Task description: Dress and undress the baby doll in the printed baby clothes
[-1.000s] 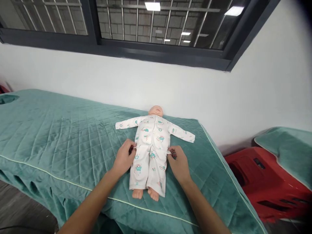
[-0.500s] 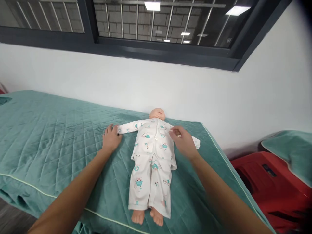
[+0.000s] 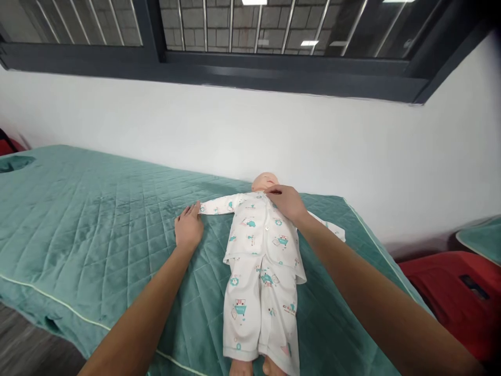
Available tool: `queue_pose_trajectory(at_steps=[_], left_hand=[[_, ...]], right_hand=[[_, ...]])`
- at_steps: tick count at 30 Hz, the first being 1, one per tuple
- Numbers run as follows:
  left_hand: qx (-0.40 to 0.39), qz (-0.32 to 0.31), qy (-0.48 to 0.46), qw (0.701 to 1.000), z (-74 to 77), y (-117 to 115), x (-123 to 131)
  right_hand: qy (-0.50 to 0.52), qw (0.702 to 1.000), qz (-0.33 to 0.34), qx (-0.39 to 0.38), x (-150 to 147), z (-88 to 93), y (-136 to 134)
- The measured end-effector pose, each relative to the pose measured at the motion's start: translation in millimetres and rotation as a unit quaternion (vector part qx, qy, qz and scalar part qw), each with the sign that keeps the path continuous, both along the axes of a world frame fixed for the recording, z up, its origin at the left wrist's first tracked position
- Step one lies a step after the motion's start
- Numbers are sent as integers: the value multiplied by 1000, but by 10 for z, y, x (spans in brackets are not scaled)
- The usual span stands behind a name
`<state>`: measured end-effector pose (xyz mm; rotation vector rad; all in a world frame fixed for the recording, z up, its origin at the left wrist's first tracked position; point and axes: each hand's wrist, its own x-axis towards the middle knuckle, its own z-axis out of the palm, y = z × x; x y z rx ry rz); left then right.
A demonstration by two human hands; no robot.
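Observation:
A baby doll (image 3: 265, 180) lies on its back in a white pajama top (image 3: 250, 224) with teal and pink prints. Its matching pants (image 3: 241, 303) reach down to the bare feet, which the lower picture edge cuts off. My left hand (image 3: 189, 227) rests on the bed at the end of the left-side sleeve (image 3: 219, 204), fingers stretched out and touching the cuff; the doll's hand there is hidden. My right hand (image 3: 287, 202) is closed at the collar, just below the doll's chin, fingertips pinching the top's edge. The other sleeve (image 3: 332, 230) lies spread beyond my right wrist.
A teal quilted cover (image 3: 129, 209) with pale piping spreads under the doll. Behind it stands a white wall (image 3: 188, 125) below a dark-framed window (image 3: 250, 68) with bars. To the right sits a red plastic piece (image 3: 450, 292) with teal cloth (image 3: 481, 237) on it.
My right hand has moved up from the chest side to the collar and closed there. My left hand stays by the cuff. The view has shifted, so the doll appears farther right.

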<state>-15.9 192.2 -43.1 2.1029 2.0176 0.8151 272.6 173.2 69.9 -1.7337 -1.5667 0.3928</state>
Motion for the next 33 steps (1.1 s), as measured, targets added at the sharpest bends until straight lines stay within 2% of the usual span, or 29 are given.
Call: queue_pose_trajectory(at_steps=[4, 7, 10, 12, 15, 18, 20, 26, 29, 33], left_hand=[[7, -2, -22, 1000, 16, -20, -8], [12, 4, -58, 998, 23, -41, -20], [9, 23, -92, 995, 23, -52, -33], [1, 37, -106, 994, 21, -52, -43], [-4, 35, -115, 993, 12, -45, -62], [2, 12, -115, 993, -9, -34, -83], [7, 1, -113, 994, -21, -14, -96], [6, -48, -82, 995, 46, 170, -195], [7, -58, -68, 996, 85, 258, -280], [-5, -54, -48, 997, 47, 261, -326]], right_hand=[[98, 995, 16, -6, 3, -14, -33], [131, 991, 25, 8, 102, -75, -116], [51, 998, -6, 31, 345, -230, -270], [-23, 998, -45, 40, 569, -380, -425], [-82, 992, -83, 43, 908, -640, -720], [-192, 971, -141, 6, 1140, -863, -993], [-244, 951, -189, -30, 1213, -946, -1109], [-226, 939, -253, -48, 1274, -928, -1193], [-213, 942, -256, -53, 1334, -924, -1197], [-223, 942, -244, -55, 1404, -968, -1194]])
